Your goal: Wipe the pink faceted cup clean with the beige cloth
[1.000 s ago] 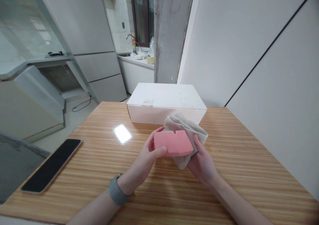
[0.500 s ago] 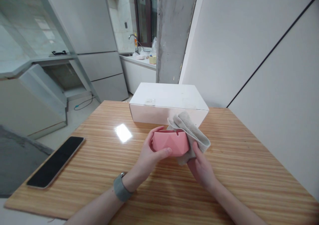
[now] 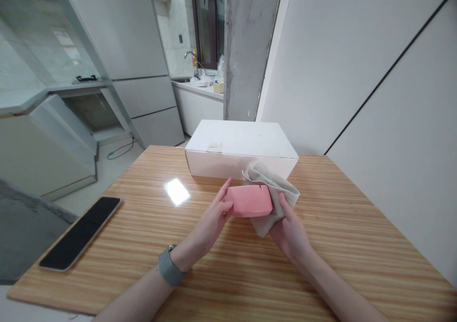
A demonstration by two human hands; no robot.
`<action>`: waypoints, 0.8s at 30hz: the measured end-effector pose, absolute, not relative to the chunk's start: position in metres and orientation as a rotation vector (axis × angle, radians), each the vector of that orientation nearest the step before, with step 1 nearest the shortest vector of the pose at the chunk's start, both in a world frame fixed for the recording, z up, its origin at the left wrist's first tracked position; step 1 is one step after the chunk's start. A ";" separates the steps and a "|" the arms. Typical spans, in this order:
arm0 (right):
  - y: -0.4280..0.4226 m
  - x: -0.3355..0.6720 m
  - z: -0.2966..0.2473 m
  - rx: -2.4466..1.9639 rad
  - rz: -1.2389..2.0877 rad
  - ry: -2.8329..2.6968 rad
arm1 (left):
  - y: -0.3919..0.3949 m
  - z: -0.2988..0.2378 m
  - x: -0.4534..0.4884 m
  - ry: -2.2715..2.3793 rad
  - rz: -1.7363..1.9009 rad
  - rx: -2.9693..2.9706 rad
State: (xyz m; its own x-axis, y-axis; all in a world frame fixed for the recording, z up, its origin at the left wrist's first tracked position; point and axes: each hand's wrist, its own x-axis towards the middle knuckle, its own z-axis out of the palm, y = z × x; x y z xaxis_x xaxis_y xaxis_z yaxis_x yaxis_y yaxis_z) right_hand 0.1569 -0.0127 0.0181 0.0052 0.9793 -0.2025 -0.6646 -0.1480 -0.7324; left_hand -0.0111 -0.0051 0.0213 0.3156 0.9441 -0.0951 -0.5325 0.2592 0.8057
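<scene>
A pink ashtray (image 3: 250, 201) with faceted sides and a notch in its rim is held above the table, tilted so that one side and part of its underside face me. My left hand (image 3: 218, 213) grips its left end, thumb on the near side and fingers behind. Folded in my right hand (image 3: 291, 231) is a light grey cloth (image 3: 266, 174), pressed against the ashtray's right end. The cloth hides that end and some of my right fingers. A grey-banded watch (image 3: 171, 267) is on my left wrist.
Just beyond my hands, a closed white box (image 3: 239, 139) sits on the wood-grain table (image 3: 221, 284). A phone (image 3: 82, 234) lies dark-screened near the left edge. White panelling (image 3: 357, 74) runs along the right side. A sink counter (image 3: 200, 90) is in the background.
The ashtray has tipped over so its inside no longer shows. My left thumb has shifted from its front towards its left end. The cloth stays against its right side.
</scene>
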 end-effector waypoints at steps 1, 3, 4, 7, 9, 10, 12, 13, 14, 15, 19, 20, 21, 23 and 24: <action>-0.012 0.158 0.020 -0.820 1.549 -0.493 | -0.005 0.021 -0.012 0.671 1.109 0.778; -0.012 0.158 0.023 -0.825 1.555 -0.467 | -0.006 0.019 -0.012 0.694 1.131 0.825; -0.013 0.158 0.025 -0.823 1.558 -0.464 | -0.006 0.018 -0.012 0.702 1.146 0.843; -0.016 0.156 0.029 -0.785 1.596 -0.496 | -0.006 0.014 -0.012 0.653 1.179 0.878; -0.018 0.155 0.030 -0.756 1.637 -0.528 | -0.007 0.012 -0.011 0.594 1.170 0.881; -0.019 0.154 0.030 -0.745 1.657 -0.545 | -0.007 0.012 -0.011 0.572 1.159 0.877; -0.020 0.153 0.029 -0.738 1.681 -0.572 | -0.008 0.014 -0.011 0.561 1.126 0.866; -0.020 0.153 0.028 -0.742 1.679 -0.579 | -0.008 0.015 -0.012 0.568 1.111 0.866; -0.020 0.152 0.027 -0.748 1.664 -0.583 | -0.008 0.016 -0.013 0.584 1.102 0.872; -0.020 0.152 0.026 -0.754 1.639 -0.586 | -0.008 0.017 -0.013 0.608 1.101 0.886; -0.020 0.151 0.020 -0.769 1.553 -0.611 | -0.009 0.017 -0.013 0.720 1.161 0.983; -0.021 0.151 0.018 -0.777 1.549 -0.614 | -0.009 0.017 -0.012 0.741 1.178 1.010; -0.021 0.150 0.017 -0.788 1.549 -0.613 | -0.009 0.016 -0.011 0.758 1.194 1.031; -0.022 0.151 0.013 -0.808 1.536 -0.606 | -0.009 0.015 -0.010 0.783 1.220 1.047; -0.023 0.151 0.010 -0.816 1.522 -0.607 | -0.009 0.015 -0.010 0.792 1.227 1.046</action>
State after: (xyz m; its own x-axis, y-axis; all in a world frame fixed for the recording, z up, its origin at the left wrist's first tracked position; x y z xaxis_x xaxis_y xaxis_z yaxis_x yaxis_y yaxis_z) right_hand 0.1511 -0.0228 0.0103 -0.0074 0.9893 -0.1455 -0.6181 -0.1189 -0.7771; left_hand -0.0098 -0.0091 0.0152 0.1917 0.9798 0.0569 -0.3514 0.0144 0.9361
